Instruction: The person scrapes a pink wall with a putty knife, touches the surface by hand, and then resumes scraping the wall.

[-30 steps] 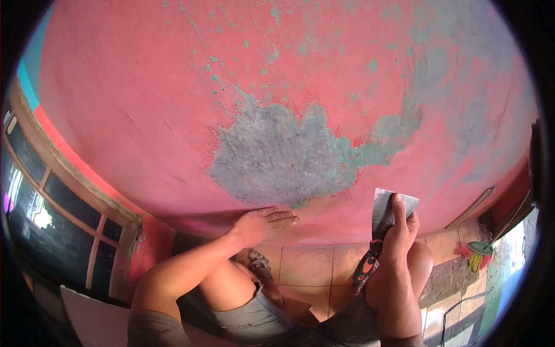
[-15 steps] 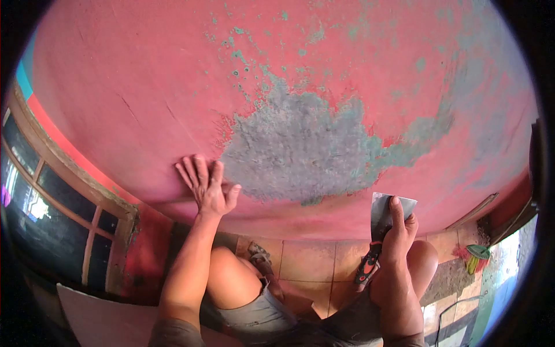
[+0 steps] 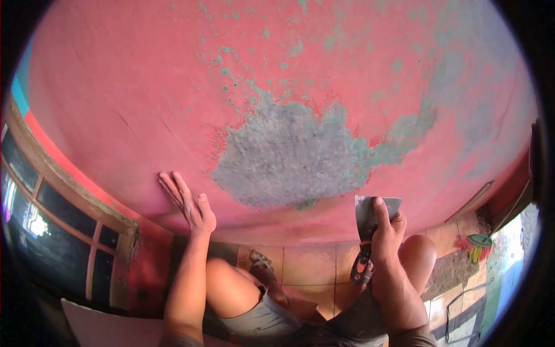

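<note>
A putty knife [image 3: 365, 217] with a wide metal blade and a black and orange handle is gripped in my right hand [image 3: 387, 228]. My thumb presses on the blade, which points up toward the wall. My left hand [image 3: 193, 205] is open, fingers stretched out and thumb apart, at the lower left of the pink wall [image 3: 115, 69]. Between and above my hands, a rough grey bare patch [image 3: 295, 150] with ragged, flaking edges shows in the paint. Greenish spots and streaks surround it, mostly above and to the right.
A wooden-framed window [image 3: 69, 214] is on the left. Tiled floor [image 3: 309, 263] lies below the wall, with my bent knees and sandalled feet over it. A colourful broom head [image 3: 477, 246] rests at the right, near a thin strip of wood [image 3: 471, 202].
My left hand has slid down and left, turning more side-on with its palm lifting from the wall. My right hand and the putty knife have shifted slightly left, as the view moved a little.
</note>
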